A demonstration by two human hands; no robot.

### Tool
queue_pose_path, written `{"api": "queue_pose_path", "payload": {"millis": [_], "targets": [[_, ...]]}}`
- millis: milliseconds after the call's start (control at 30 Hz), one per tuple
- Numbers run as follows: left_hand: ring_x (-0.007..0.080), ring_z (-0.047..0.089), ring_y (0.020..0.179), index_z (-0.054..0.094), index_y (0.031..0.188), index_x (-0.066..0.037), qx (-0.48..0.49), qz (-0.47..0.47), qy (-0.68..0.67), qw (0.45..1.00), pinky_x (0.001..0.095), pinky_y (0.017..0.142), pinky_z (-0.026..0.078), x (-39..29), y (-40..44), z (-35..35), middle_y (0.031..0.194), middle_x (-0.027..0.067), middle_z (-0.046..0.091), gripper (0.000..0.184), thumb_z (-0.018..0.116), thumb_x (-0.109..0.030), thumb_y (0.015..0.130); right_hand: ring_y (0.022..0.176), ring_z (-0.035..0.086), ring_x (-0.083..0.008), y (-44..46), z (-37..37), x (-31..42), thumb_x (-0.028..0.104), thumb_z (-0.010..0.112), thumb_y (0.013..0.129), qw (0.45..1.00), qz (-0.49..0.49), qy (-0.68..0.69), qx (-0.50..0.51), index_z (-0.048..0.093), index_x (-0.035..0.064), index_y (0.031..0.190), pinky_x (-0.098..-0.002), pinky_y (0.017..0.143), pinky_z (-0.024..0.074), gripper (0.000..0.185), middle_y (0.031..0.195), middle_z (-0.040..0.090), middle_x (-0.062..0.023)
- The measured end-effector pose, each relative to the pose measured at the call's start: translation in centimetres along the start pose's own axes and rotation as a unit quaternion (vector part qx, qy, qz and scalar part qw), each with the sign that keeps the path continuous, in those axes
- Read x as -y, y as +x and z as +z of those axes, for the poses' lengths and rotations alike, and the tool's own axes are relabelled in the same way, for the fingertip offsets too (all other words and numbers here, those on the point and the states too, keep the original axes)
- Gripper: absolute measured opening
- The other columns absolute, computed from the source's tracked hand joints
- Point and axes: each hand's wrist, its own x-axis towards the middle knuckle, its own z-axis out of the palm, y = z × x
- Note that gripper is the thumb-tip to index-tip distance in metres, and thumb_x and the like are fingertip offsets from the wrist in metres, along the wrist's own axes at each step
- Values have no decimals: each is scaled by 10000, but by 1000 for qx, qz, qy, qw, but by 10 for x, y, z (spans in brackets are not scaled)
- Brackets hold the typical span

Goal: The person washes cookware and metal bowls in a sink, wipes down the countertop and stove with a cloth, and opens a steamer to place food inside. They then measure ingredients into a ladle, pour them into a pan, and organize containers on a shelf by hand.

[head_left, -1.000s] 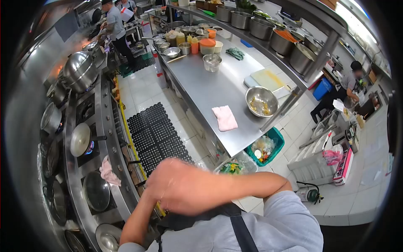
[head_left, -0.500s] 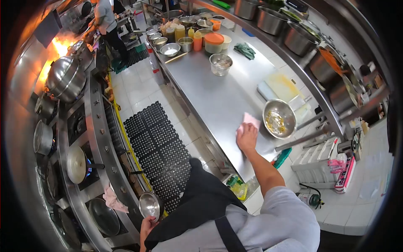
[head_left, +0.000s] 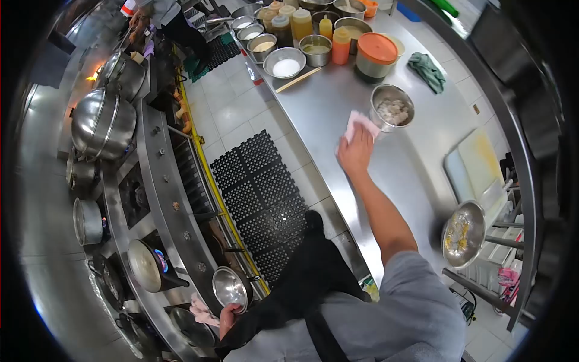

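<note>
Right hand [head_left: 356, 155], fingers bent over pink cloth [head_left: 357, 119], has come beside the food bowl [head_left: 388, 92]; left hand [head_left: 227, 320] grips a steel bowl [head_left: 229, 287].

Pale pink cloth [head_left: 357, 119], creased, on the steel table [head_left: 416, 175], shiny metal bowl [head_left: 229, 287], inside showing, near the stove [head_left: 181, 226]

Right hand [head_left: 356, 151] extended, left hand [head_left: 228, 318] lowered

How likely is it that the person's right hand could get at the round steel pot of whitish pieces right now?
Probably yes. The right hand is close beside the steel pot, whose top is open; only the pink cloth under its fingers lies in between.
</note>
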Motion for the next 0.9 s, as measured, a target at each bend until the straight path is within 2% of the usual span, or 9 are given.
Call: {"api": "queue_pose_path", "payload": {"millis": [100, 233, 300, 433, 600, 700, 767, 833, 900], "targets": [[328, 704, 895, 642, 1064, 56, 13, 31, -8, 999, 430, 874, 572, -40, -33, 52, 963, 167, 711, 291, 618, -111, 826, 1339, 479, -394, 66, 71, 8, 233, 669, 843, 998, 18, -55, 24, 519, -17, 1409, -518, 1149, 330, 636, 1432, 536, -218], [322, 704, 952, 577, 1236, 83, 107, -4, 17, 994, 439, 872, 589, -61, 17, 0, 1101, 172, 689, 446, 630, -68, 820, 1392, 445, -377, 91, 111, 44, 233, 662, 825, 990, -15, 7, 137, 527, -14, 1411, -500, 1183, 301, 650, 1469, 523, -216], [298, 707, 945, 586, 1233, 78, 76, 28, 60, 995, 417, 849, 595, -76, 11, 44, 1079, 164, 695, 437, 632, -65, 822, 1436, 411, -367, 64, 93, 80, 238, 644, 828, 965, -84, 39, 244, 486, -6, 1460, -500, 1212, 265, 695, 1520, 478, -216], [282, 711, 950, 607, 1226, 62, 52, 24, 224, 973, 383, 895, 562, -123, 25, 93, 1072, 151, 717, 473, 656, -101, 785, 1501, 337, -353, -32, 49, 96, 157, 558, 877, 965, -130, -59, 220, 376, 2, 1540, -522, 1245, 198, 705, 1588, 390, -219], [299, 688, 873, 617, 1195, 7, 116, -34, 301, 946, 419, 822, 541, -176, 53, 149, 1009, 120, 708, 457, 670, -139, 764, 1504, 330, -378, -134, -107, 68, 137, 585, 880, 976, -11, -48, 212, 405, 21, 1535, -534, 1235, 228, 689, 1584, 392, -223], [271, 677, 820, 611, 1177, -24, 196, -5, 343, 919, 406, 703, 530, -204, 74, 165, 995, 101, 700, 429, 670, -130, 765, 1424, 427, -395, -237, -205, 30, 249, 739, 840, 981, 94, -63, 155, 502, 67, 1482, -538, 1169, 323, 708, 1486, 505, -216], [264, 676, 813, 609, 1172, -28, 223, -9, 350, 910, 399, 677, 527, -220, 99, 169, 987, 91, 699, 422, 668, -122, 765, 1279, 527, -388, -310, -274, -14, 206, 680, 860, 957, 235, -127, 117, 609, 54, 1335, -526, 1100, 391, 504, 1325, 608, -201], [270, 672, 804, 598, 1186, -29, 229, -8, 305, 925, 396, 659, 523, -228, 111, 176, 990, 93, 697, 445, 667, -110, 754, 1094, 603, -417, -356, -356, -63, 259, 594, 899, 861, 459, -205, 70, 647, 24, 1112, -486, 998, 467, 322, 1096, 652, -228], [282, 656, 759, 612, 1111, -4, 240, -15, 311, 919, 392, 653, 530, -233, 113, 182, 952, 110, 691, 350, 644, -79, 771, 975, 642, -420, -415, -417, -109, 295, 556, 952, 692, 630, -325, -140, 619, -17, 1057, -518, 871, 514, 335, 1068, 670, -259]]}}
